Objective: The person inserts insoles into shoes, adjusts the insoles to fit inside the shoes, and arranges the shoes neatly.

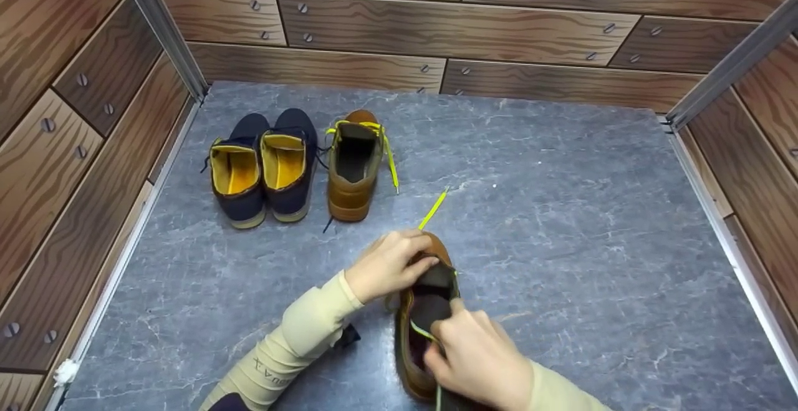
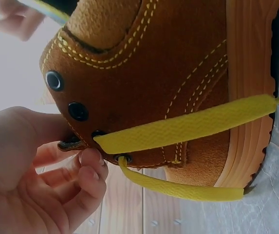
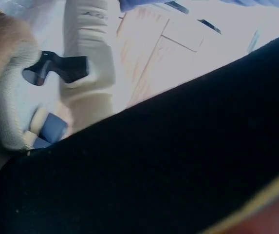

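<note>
A brown suede shoe (image 1: 405, 361) stands on the floor, toe away from me, its yellow laces (image 2: 188, 124) hanging loose beside the eyelets. My left hand (image 1: 389, 264) pinches the shoe's upper near the lace opening, thumb inside and fingers curled outside. Over the shoe's opening, my right hand (image 1: 480, 352) grips a dark insole (image 3: 154, 161) with a thin yellow edge. The insole's front part lies within the shoe opening, and its rear is mostly hidden by the right hand. In the right wrist view the insole covers most of the picture.
Farther back on the left stand a pair of navy shoes (image 1: 290, 205) with yellow linings. Beside them is a matching brown shoe (image 1: 349, 202) with yellow laces. The grey marbled floor (image 1: 580, 242) is bounded by wood-patterned walls (image 1: 374, 21) on three sides.
</note>
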`<state>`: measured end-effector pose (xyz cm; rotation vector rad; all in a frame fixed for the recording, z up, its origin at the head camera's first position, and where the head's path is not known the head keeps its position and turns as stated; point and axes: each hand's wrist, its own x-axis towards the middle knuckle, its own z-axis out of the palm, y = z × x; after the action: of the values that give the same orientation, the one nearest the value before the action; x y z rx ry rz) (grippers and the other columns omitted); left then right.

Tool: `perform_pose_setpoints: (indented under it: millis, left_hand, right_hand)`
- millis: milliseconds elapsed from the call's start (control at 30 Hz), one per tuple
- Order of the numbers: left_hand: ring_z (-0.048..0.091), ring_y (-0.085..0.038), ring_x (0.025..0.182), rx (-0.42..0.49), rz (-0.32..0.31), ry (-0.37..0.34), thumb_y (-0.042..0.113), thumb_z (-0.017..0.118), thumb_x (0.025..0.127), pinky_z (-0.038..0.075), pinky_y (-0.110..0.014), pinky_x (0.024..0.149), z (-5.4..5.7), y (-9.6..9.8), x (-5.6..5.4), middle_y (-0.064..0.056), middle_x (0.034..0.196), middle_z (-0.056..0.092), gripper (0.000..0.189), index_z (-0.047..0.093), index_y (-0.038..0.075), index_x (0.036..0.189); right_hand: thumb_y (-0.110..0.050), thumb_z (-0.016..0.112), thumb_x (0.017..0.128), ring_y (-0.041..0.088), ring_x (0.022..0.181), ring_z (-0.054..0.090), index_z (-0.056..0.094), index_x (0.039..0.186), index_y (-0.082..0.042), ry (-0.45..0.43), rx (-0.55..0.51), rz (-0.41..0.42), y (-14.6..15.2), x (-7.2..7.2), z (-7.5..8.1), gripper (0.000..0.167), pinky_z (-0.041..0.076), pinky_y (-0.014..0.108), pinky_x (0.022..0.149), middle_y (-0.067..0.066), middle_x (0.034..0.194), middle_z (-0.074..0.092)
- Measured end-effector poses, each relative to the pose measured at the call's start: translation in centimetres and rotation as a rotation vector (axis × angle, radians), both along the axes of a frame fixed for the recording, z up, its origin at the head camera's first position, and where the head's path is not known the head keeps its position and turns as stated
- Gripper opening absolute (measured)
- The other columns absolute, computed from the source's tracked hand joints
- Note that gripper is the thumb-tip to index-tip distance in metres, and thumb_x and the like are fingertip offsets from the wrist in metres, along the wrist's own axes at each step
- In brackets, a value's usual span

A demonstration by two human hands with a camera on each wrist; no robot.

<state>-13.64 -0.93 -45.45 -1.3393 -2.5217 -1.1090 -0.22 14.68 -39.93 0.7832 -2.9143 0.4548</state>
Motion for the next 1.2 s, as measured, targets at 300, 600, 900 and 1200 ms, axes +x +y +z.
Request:
perform_pose_setpoints:
  millis: [300, 600, 900, 1200]
  left_hand:
    - [0.06, -0.015, 0.07, -0.012, 0.006, 0.005, 0.016, 0.066, 0.095, 0.049, -0.028, 0.061, 0.2, 0.1, 0.2, -0.002, 0.086, 0.065, 0.009, 0.067, 0.01, 0.087]
    - [0.054, -0.014, 0.069, 0.004, -0.068, -0.038, 0.012, 0.066, 0.094, 0.045, -0.025, 0.062, 0.4, 0.0, 0.1, -0.002, 0.077, 0.059, 0.016, 0.059, 0.008, 0.08]
    - [0.058, -0.017, 0.071, 0.015, -0.083, -0.022, 0.008, 0.064, 0.094, 0.048, -0.027, 0.064, 0.3, 0.2, 0.1, -0.004, 0.08, 0.062, 0.012, 0.061, 0.007, 0.083]
    - [0.058, -0.016, 0.072, -0.005, -0.061, -0.037, 0.01, 0.063, 0.095, 0.049, -0.029, 0.066, 0.1, 0.2, 0.0, -0.004, 0.082, 0.063, 0.011, 0.062, 0.007, 0.085]
  right_hand:
    - [-0.008, 0.065, 0.068, 0.026, 0.043, 0.052, 0.045, 0.051, -0.014, 0.04, -0.027, -0.073, -1.9, -2.8, -2.4, 0.027, 0.041, 0.039, 0.035, 0.015, 0.066, 0.054]
    - [-0.005, 0.067, 0.064, 0.032, 0.045, 0.057, 0.058, 0.058, -0.004, 0.115, 0.063, -0.151, -3.2, -3.9, -4.6, 0.01, 0.045, 0.042, 0.037, 0.017, 0.067, 0.054]
    - [-0.005, 0.075, 0.061, 0.027, 0.046, 0.059, 0.068, 0.074, 0.008, 0.276, 0.22, -0.248, -3.7, -4.4, -7.1, 0.02, 0.048, 0.035, 0.039, 0.018, 0.069, 0.054]
    - [-0.009, 0.076, 0.057, 0.028, 0.048, 0.06, 0.062, 0.063, -0.005, 0.261, 0.204, -0.257, -3.6, -4.2, -7.2, 0.016, 0.048, 0.038, 0.039, 0.014, 0.058, 0.055]
